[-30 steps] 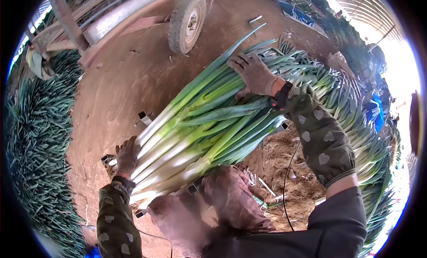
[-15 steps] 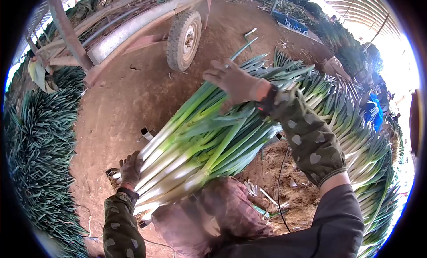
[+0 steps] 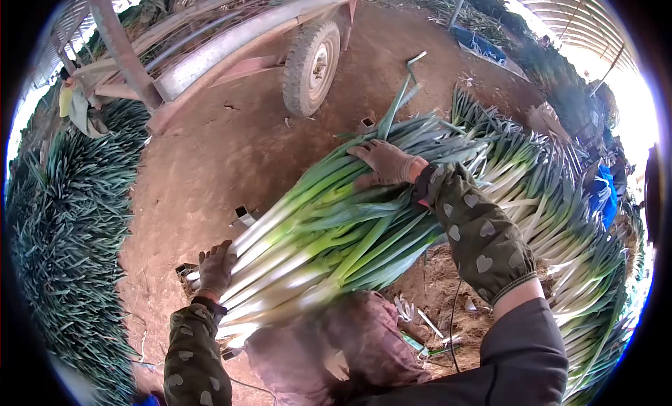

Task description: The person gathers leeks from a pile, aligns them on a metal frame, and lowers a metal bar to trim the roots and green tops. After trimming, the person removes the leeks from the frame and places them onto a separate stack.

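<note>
A large bundle of long green onions [image 3: 308, 231] lies before me, white stems at the lower left and green leaves toward the upper right. My left hand [image 3: 217, 268], gloved, rests at the far-left stems near their root ends, its fingers bent against the outermost stalks. My right hand [image 3: 383, 162], also gloved, lies across the green leaves in the upper part of the bundle, fingers spread and pressed on them. Square metal tube ends [image 3: 243, 215] poke out beside and under the bundle.
Long rows of onions [image 3: 574, 266] line the right side, and a dense green pile [image 3: 70, 252] stands at left. A cart with a wheel [image 3: 311, 68] is at the top. A person [image 3: 78, 105] is at upper left. A cable [image 3: 455, 322] crosses root litter.
My right hand has come down from above the leaves onto them. The leaves beneath it lie lower and closer together. My left hand stays by the stems. The view has shifted slightly.
</note>
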The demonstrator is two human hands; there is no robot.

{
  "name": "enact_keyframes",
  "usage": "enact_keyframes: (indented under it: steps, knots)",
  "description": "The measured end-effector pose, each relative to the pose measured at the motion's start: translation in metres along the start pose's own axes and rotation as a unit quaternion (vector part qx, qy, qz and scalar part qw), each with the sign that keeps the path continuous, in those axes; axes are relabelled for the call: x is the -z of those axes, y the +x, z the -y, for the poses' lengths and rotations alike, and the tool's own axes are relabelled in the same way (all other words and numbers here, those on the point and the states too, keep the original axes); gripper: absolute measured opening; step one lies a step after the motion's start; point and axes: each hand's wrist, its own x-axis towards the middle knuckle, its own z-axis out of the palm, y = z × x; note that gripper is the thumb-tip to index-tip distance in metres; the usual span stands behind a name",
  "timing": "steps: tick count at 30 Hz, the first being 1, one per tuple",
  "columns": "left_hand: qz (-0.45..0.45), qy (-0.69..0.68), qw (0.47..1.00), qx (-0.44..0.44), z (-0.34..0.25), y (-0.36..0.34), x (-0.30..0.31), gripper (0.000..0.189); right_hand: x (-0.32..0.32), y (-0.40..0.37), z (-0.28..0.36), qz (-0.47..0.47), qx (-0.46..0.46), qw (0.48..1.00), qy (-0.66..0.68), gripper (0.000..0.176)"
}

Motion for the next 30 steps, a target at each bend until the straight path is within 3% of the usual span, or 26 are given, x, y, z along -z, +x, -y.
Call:
enact_keyframes:
  steps: [2, 4, 6, 8, 11, 14, 17, 21, 24, 27, 30]
  knots:
    - [-0.012, -0.016, 1.000, -0.011, 0.008, 0.002, -0.003, 0.045, 0.001, 0.002, -0.008, -0.016, 0.017, 1.000, 0.005, 0.093]
    - [-0.057, 0.039, 0.996, -0.056, 0.037, 0.002, -0.037, 0.045, 0.025, -0.004, 0.011, 0.012, -0.050, 0.998, 0.042, 0.085]
    - [-0.037, 0.011, 0.999, -0.034, 0.020, 0.001, -0.020, 0.045, 0.051, -0.003, 0.023, 0.047, -0.073, 0.996, 0.009, 0.080]
    - [-0.029, 0.011, 0.999, -0.026, 0.016, 0.002, -0.018, 0.047, 0.075, -0.015, 0.027, -0.040, 0.010, 0.999, 0.023, 0.080]
    - [-0.019, 0.006, 1.000, -0.009, 0.015, 0.004, -0.016, 0.047, 0.123, -0.043, 0.089, -0.014, 0.039, 0.999, -0.002, 0.074]
    - [-0.024, -0.012, 1.000, -0.015, 0.015, 0.005, -0.015, 0.048, 0.084, -0.059, 0.109, -0.029, 0.138, 0.952, -0.272, 0.078]
    - [-0.016, -0.017, 1.000, -0.004, 0.008, 0.003, -0.011, 0.047, 0.069, -0.062, 0.100, 0.064, 0.083, 0.935, -0.338, 0.079]
    - [-0.010, -0.024, 1.000, -0.003, 0.007, 0.002, -0.006, 0.046, 0.058, -0.068, 0.056, 0.025, 0.035, 0.890, -0.455, 0.060]
    - [-0.002, -0.026, 1.000, 0.004, 0.008, 0.003, -0.007, 0.046, 0.060, -0.064, 0.029, 0.006, -0.008, 0.909, -0.416, 0.057]
    - [-0.007, -0.033, 0.999, -0.007, 0.006, 0.002, -0.006, 0.047, 0.009, -0.047, -0.007, -0.009, -0.050, 0.918, -0.392, 0.062]
    - [0.007, -0.012, 1.000, 0.007, 0.008, 0.002, -0.006, 0.047, -0.012, -0.037, -0.030, 0.002, -0.027, 0.954, -0.300, 0.066]
